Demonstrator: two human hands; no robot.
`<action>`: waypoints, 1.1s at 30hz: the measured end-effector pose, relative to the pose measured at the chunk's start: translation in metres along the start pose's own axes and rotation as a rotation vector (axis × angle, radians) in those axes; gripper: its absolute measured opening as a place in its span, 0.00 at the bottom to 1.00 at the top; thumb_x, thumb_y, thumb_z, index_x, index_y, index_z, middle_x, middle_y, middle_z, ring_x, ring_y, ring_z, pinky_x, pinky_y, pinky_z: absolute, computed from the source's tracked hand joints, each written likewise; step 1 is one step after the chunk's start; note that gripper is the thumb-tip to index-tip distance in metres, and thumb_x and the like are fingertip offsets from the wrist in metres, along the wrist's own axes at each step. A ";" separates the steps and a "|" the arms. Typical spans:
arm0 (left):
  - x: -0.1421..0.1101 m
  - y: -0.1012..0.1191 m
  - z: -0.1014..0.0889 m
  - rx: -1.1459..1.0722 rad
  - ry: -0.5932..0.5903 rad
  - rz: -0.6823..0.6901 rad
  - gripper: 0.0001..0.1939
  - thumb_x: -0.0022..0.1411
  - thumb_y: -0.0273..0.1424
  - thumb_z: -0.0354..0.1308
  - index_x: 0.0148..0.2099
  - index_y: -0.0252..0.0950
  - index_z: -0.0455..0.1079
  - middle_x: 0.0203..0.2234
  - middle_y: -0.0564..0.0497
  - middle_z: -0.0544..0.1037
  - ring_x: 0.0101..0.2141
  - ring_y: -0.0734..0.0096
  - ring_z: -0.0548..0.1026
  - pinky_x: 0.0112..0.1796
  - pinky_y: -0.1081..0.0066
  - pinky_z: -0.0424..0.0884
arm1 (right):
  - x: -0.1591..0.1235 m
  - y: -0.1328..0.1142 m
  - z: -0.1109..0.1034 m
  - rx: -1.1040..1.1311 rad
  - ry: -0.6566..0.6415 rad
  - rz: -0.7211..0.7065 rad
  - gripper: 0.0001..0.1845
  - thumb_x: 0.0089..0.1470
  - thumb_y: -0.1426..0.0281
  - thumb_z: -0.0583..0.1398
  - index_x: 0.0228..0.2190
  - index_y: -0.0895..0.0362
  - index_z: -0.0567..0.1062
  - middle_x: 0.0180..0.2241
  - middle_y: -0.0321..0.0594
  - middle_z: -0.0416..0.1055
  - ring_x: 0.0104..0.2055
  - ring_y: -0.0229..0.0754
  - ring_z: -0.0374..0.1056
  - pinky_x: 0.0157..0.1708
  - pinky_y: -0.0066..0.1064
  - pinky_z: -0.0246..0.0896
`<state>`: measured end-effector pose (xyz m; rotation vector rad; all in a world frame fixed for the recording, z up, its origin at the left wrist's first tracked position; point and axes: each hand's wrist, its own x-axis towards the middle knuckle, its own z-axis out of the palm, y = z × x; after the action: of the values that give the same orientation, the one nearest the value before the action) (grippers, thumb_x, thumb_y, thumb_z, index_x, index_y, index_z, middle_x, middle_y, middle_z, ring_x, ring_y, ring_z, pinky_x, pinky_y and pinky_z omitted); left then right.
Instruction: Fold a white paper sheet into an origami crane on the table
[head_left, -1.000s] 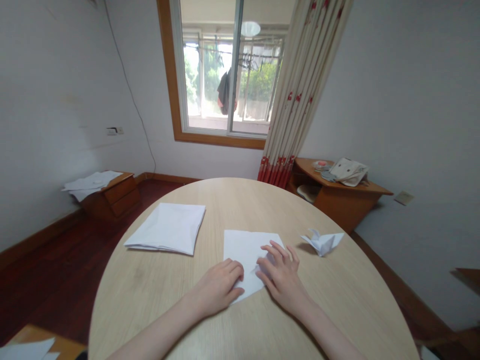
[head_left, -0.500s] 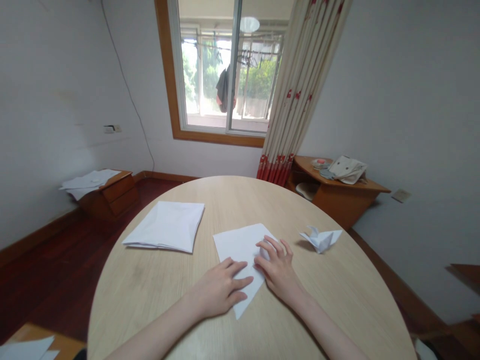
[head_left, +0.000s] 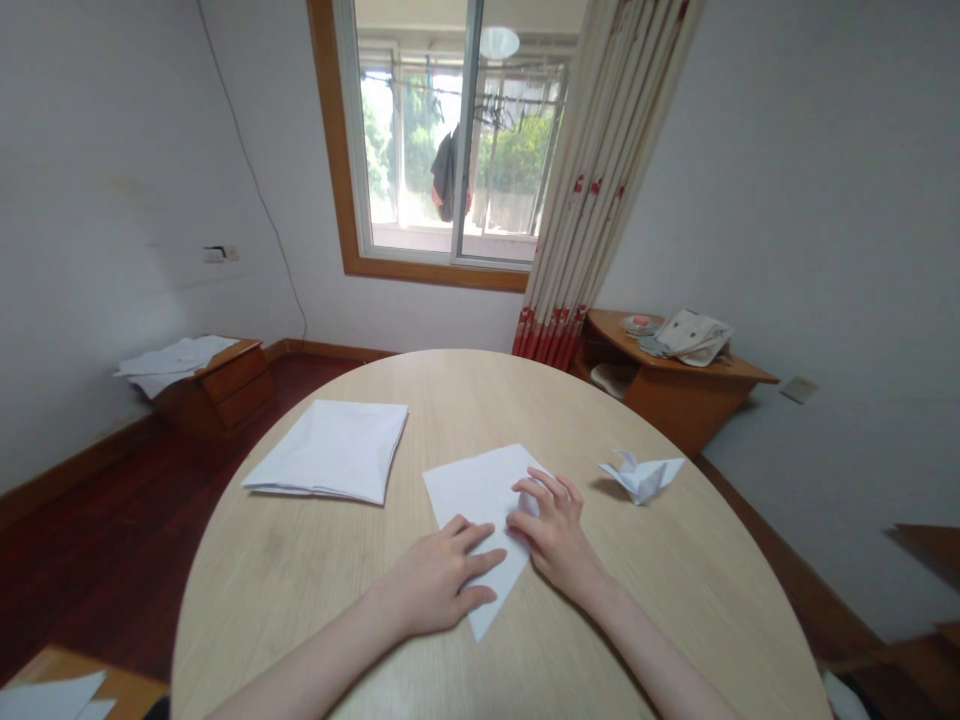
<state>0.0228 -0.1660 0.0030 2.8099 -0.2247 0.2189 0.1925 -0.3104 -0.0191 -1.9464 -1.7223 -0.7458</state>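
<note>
Nearest me, at the bottom of the view, my forearms reach in over a pale, wood-grained oval table (head_left: 262, 560). My left hand (head_left: 439, 580) lies flat and open, its fingers together and pressing down on a thin white paper sheet (head_left: 469, 490), with no grip on it. The sheet sits on the table between my hands, turned corner-down, and its near point sticks out just past my left fingers. My right hand (head_left: 555, 535) is arched on the sheet's right side, its fingers curved over a raised bulge of paper. I cannot tell whether it is pinching the paper or only resting there.

Just right of my right hand, apart from it, sits a small white folded-paper bird (head_left: 641, 478). To the left of my sheet lies a neat square stack of folded white paper (head_left: 326, 450), well apart from both hands.

Beyond the table, on the left, a low brown wooden cabinet (head_left: 217, 385) stands on a dark red wooden floor (head_left: 150, 500), with loose white paper (head_left: 176, 355) on top. On the right, a wooden corner table (head_left: 675, 385) holds a cream cloth bag (head_left: 694, 337). Farthest off are a wood-framed window (head_left: 442, 140) and a red-patterned cream curtain (head_left: 600, 180).
</note>
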 end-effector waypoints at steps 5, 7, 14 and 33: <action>0.000 -0.001 0.001 -0.014 -0.005 -0.010 0.21 0.66 0.37 0.55 0.60 0.42 0.65 0.58 0.45 0.66 0.49 0.54 0.66 0.48 0.56 0.69 | 0.000 0.000 0.000 0.010 0.011 -0.004 0.05 0.54 0.73 0.60 0.29 0.51 0.73 0.46 0.39 0.66 0.59 0.50 0.52 0.58 0.49 0.39; 0.000 -0.001 0.002 -0.019 0.003 -0.013 0.22 0.66 0.37 0.55 0.60 0.42 0.64 0.58 0.45 0.66 0.50 0.54 0.66 0.47 0.57 0.69 | 0.000 0.001 0.001 0.001 0.001 -0.002 0.05 0.54 0.73 0.60 0.28 0.51 0.73 0.46 0.39 0.66 0.59 0.50 0.52 0.58 0.49 0.40; 0.000 0.001 0.000 -0.018 -0.022 -0.022 0.23 0.65 0.37 0.56 0.61 0.40 0.63 0.58 0.44 0.66 0.50 0.53 0.65 0.48 0.56 0.69 | 0.000 0.001 0.002 0.020 0.017 0.008 0.05 0.55 0.73 0.60 0.29 0.51 0.73 0.46 0.39 0.66 0.59 0.50 0.53 0.58 0.50 0.40; 0.003 0.001 0.006 0.114 0.082 0.008 0.16 0.69 0.34 0.51 0.57 0.39 0.66 0.50 0.46 0.71 0.51 0.55 0.64 0.57 0.51 0.56 | 0.002 -0.002 -0.004 0.001 0.062 -0.017 0.16 0.59 0.73 0.56 0.47 0.46 0.72 0.56 0.42 0.60 0.60 0.51 0.52 0.57 0.48 0.46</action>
<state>0.0259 -0.1693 -0.0022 2.9057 -0.2105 0.3590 0.1900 -0.3107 -0.0148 -1.8908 -1.7042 -0.8025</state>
